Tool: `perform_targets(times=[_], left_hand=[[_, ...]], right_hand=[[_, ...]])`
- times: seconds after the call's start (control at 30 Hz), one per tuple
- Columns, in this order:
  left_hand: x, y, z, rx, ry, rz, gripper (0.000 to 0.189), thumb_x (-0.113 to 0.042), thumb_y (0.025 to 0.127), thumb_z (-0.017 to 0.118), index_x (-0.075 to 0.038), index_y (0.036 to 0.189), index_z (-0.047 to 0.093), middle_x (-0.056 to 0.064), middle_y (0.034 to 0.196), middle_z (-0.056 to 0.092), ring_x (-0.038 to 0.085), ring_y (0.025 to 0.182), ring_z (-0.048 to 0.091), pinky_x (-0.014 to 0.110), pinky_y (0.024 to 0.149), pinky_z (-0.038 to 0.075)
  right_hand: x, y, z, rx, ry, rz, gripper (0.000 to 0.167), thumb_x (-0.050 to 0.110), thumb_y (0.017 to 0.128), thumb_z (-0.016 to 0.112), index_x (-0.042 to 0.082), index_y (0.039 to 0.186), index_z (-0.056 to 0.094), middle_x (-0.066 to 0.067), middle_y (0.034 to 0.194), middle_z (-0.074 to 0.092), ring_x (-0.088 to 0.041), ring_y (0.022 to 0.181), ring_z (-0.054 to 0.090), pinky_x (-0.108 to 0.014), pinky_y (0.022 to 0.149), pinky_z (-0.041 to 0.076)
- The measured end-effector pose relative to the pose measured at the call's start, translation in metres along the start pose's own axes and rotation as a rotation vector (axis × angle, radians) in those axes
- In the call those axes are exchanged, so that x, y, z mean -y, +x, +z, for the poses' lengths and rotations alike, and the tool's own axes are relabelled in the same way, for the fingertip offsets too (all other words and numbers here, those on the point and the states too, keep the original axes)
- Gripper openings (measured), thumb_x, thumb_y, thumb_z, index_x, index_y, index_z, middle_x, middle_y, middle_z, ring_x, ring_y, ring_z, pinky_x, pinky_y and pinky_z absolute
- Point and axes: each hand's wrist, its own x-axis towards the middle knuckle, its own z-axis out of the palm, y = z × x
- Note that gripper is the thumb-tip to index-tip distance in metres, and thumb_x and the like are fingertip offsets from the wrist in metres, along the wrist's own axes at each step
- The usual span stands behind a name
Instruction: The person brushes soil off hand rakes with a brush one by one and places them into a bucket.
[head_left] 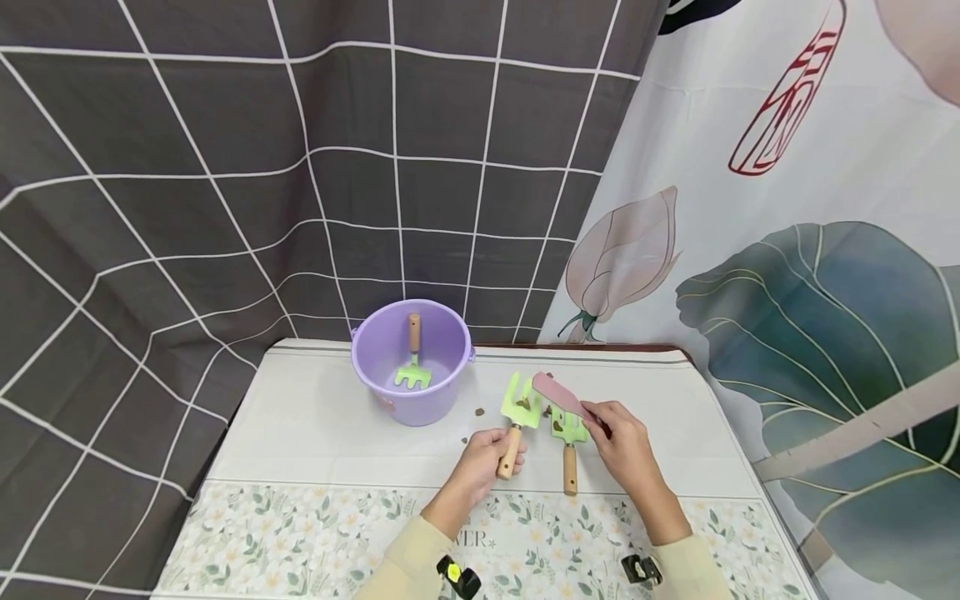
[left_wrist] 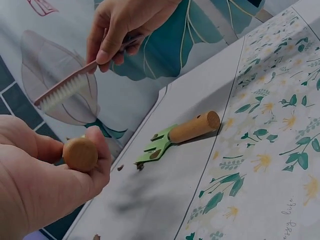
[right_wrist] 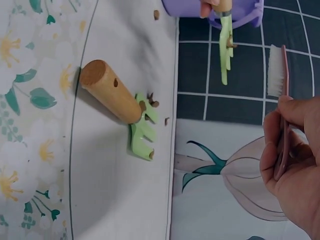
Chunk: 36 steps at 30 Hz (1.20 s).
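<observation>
My left hand (head_left: 478,463) grips the wooden handle (left_wrist: 81,154) of a small garden fork, its green head (head_left: 521,407) raised with brown crumbs on it. A pink brush (head_left: 557,392) with white bristles (right_wrist: 275,71) is in my right hand (head_left: 622,442), held by the handle. The bristles are apart from the fork in the right wrist view. Between the hands, a second green garden fork (right_wrist: 144,135) lies on the table, wooden handle (head_left: 570,472) toward me, with brown bits on its prongs.
Behind my left hand stands a purple bucket (head_left: 423,410) holding a short green rake (head_left: 413,377). Loose brown crumbs (head_left: 480,412) dot the white table (head_left: 300,417). A floral cloth strip (head_left: 300,533) runs along the front. Curtains (head_left: 225,125) hang behind.
</observation>
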Motion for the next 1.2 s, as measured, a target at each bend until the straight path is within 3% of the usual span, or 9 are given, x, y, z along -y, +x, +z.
perform_targets(times=[0.1, 0.27, 0.53, 0.7, 0.9, 1.2], left_hand=[[-0.001, -0.001, 0.001, -0.012, -0.004, -0.003, 0.042, -0.009, 0.110, 0.037, 0.021, 0.138, 0.046, 0.021, 0.109, 0.068, 0.013, 0.083, 0.063, 0.022, 0.073, 0.061], [-0.003, -0.001, 0.004, -0.032, 0.008, 0.004, 0.041, -0.009, 0.108, 0.047, 0.021, 0.135, 0.050, 0.009, 0.096, 0.068, 0.009, 0.075, 0.060, 0.015, 0.063, 0.056], [-0.001, 0.000, 0.007, -0.013, 0.019, 0.021, 0.045, -0.004, 0.105, 0.052, 0.024, 0.139, 0.043, 0.014, 0.100, 0.068, 0.009, 0.077, 0.061, 0.018, 0.069, 0.060], [0.000, 0.000, 0.009, 0.003, 0.029, 0.031, 0.044, -0.003, 0.105, 0.051, 0.024, 0.138, 0.043, 0.015, 0.100, 0.068, 0.010, 0.078, 0.062, 0.018, 0.069, 0.059], [0.000, -0.002, 0.011, 0.010, 0.035, 0.028, 0.043, -0.003, 0.106, 0.051, 0.023, 0.139, 0.043, 0.009, 0.095, 0.067, 0.008, 0.076, 0.061, 0.017, 0.068, 0.058], [-0.002, -0.003, 0.013, 0.005, 0.045, 0.026, 0.043, -0.004, 0.105, 0.052, 0.023, 0.139, 0.044, 0.011, 0.096, 0.068, 0.009, 0.075, 0.061, 0.019, 0.070, 0.060]], right_hand=[[-0.001, -0.003, 0.001, 0.007, -0.001, -0.029, 0.028, 0.004, 0.091, 0.078, 0.005, 0.118, 0.076, -0.007, 0.100, 0.070, -0.010, 0.077, 0.059, -0.023, 0.059, 0.055], [-0.002, -0.009, 0.006, 0.033, 0.003, -0.077, 0.029, 0.002, 0.090, 0.078, 0.004, 0.118, 0.076, -0.006, 0.101, 0.070, -0.010, 0.079, 0.062, -0.022, 0.061, 0.057], [-0.001, -0.014, 0.016, 0.086, -0.006, -0.188, 0.026, 0.000, 0.088, 0.079, 0.002, 0.113, 0.077, -0.005, 0.097, 0.068, -0.009, 0.076, 0.060, -0.019, 0.057, 0.052], [-0.002, -0.011, 0.019, 0.072, -0.032, -0.217, 0.023, 0.001, 0.088, 0.079, 0.002, 0.111, 0.077, -0.005, 0.095, 0.067, -0.010, 0.076, 0.062, -0.021, 0.058, 0.055], [-0.005, -0.006, 0.020, 0.070, -0.066, -0.198, 0.024, 0.001, 0.088, 0.078, 0.001, 0.112, 0.077, -0.007, 0.095, 0.066, -0.015, 0.079, 0.066, -0.026, 0.062, 0.060], [-0.006, 0.003, 0.013, 0.097, -0.036, -0.061, 0.027, 0.004, 0.093, 0.075, 0.001, 0.120, 0.074, -0.011, 0.104, 0.069, -0.021, 0.089, 0.070, -0.036, 0.071, 0.063]])
